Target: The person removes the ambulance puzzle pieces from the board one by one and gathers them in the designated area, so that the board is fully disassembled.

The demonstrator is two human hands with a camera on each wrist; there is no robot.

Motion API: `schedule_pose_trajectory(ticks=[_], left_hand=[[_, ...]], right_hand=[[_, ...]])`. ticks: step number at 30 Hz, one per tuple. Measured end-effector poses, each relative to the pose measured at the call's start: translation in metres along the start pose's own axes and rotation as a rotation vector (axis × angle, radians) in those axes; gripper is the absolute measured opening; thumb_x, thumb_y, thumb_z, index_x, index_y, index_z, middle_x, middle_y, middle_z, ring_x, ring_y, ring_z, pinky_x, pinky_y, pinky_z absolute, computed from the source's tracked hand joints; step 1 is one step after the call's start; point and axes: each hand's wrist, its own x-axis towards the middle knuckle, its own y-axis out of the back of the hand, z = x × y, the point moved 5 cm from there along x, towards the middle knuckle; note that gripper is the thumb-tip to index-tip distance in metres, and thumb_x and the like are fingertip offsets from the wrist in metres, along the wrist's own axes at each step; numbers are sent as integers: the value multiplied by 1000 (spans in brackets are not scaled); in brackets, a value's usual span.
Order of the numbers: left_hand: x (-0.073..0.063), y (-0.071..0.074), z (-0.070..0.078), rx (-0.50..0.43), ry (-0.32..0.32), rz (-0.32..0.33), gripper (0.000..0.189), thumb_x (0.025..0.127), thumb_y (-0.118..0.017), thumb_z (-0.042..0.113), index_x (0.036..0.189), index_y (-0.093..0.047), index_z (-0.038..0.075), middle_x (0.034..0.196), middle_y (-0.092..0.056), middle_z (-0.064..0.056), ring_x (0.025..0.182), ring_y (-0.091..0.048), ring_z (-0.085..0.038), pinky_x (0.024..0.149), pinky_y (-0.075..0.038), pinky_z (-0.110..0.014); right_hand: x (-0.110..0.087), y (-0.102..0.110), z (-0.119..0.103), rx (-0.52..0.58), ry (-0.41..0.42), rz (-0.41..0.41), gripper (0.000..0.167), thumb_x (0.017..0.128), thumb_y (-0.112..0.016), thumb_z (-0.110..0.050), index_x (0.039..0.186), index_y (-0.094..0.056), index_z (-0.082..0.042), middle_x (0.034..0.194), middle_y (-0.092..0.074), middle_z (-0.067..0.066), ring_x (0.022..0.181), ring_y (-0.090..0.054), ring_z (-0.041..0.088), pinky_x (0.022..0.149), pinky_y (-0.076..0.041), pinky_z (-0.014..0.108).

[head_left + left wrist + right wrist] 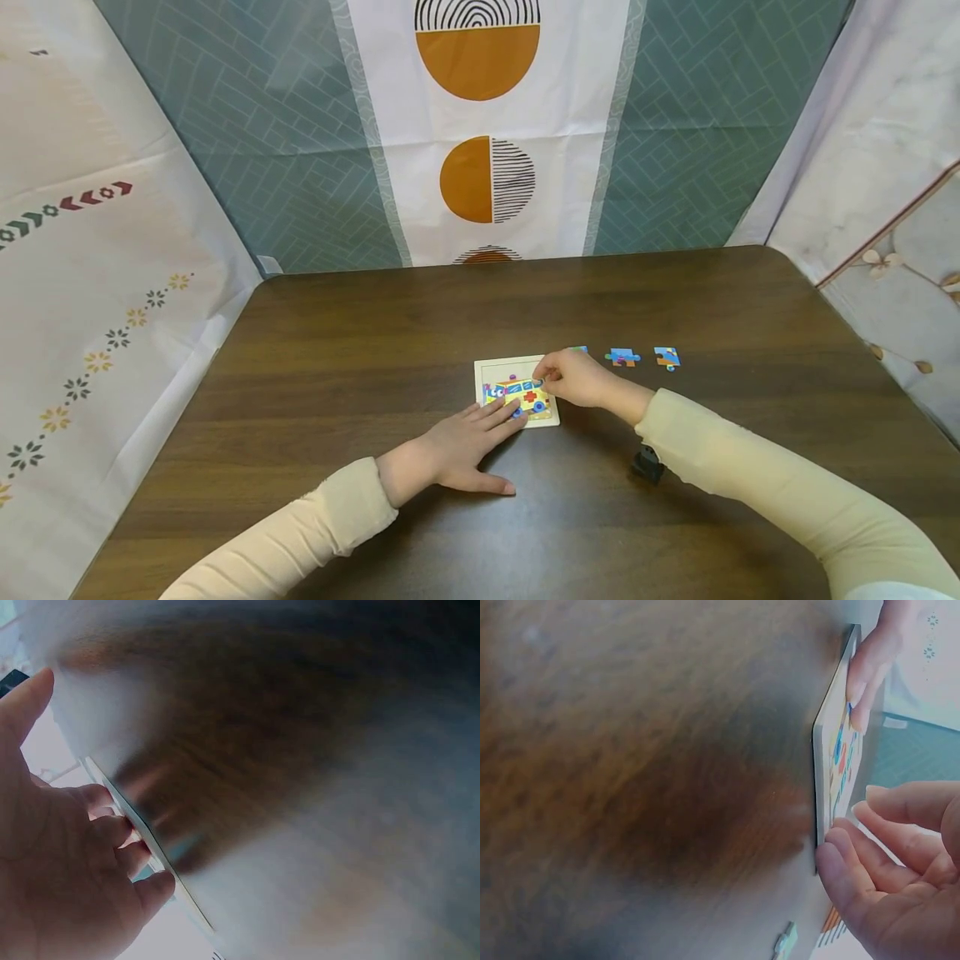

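A pale square puzzle board [491, 367] lies on the table, holding joined pieces that form a yellow vehicle picture [525, 396] with a red cross. My left hand [471, 446] rests on its lower left part, fingers straight and spread, thumb out over the table. At the board's right side is my right hand [577, 377], its thumb and index fingertips close together over the picture's upper right. In the right wrist view the right hand [900, 870] is bent at the fingers beside the board's edge [821, 780]; whether a piece sits between the fingertips cannot be made out.
Loose blue jigsaw pieces lie behind and right of the board: one partly hidden by the right hand [579, 348], one in the middle [622, 357], one farthest right [667, 357]. A small black object [647, 465] shows under the right sleeve. Patterned cloths stand around the brown table [360, 333].
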Motion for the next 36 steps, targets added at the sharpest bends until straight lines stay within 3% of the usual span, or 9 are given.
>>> schedule_pose_trajectory(ticks=[6, 11, 23, 30, 36], left_hand=[[0, 0, 0, -10, 14, -6, 87, 86, -56, 60, 153, -19, 20, 161, -9, -7, 147, -13, -22, 118, -19, -41], [2, 1, 1, 3, 27, -4, 87, 85, -56, 61, 153, -20, 20, 161, -10, -6, 147, -15, -20, 117, -20, -39], [3, 1, 7, 40, 137, -41, 85, 86, -47, 69, 154, -14, 30, 161, -7, 0, 147, -11, -17, 117, -19, -43], [4, 2, 8, 58, 139, -14, 85, 85, -48, 70, 153, -18, 29, 161, -12, 0, 147, -15, -18, 116, -22, -43], [4, 1, 8, 80, 130, 8, 86, 84, -49, 70, 153, -19, 28, 160, -15, -1, 146, -18, -19, 116, -22, -44]], right_hand=[[3, 0, 1, 15, -9, -1, 14, 86, -62, -1, 98, -69, 1, 97, -70, 12, 88, -64, 24, 82, -53, 40], [4, -1, 1, 35, -18, 7, 13, 86, -62, 0, 97, -69, 0, 93, -69, 11, 84, -62, 22, 79, -53, 37], [8, -1, 0, 88, 32, 29, 13, 85, -61, 5, 96, -67, 3, 93, -68, 13, 86, -63, 25, 81, -53, 40], [9, 0, 3, 115, 49, 35, 12, 85, -61, 5, 95, -67, 4, 92, -69, 15, 87, -65, 27, 82, -53, 40], [13, -1, 12, 159, -55, 8, 10, 87, -62, 1, 94, -68, 2, 90, -69, 13, 78, -62, 20, 71, -54, 31]])
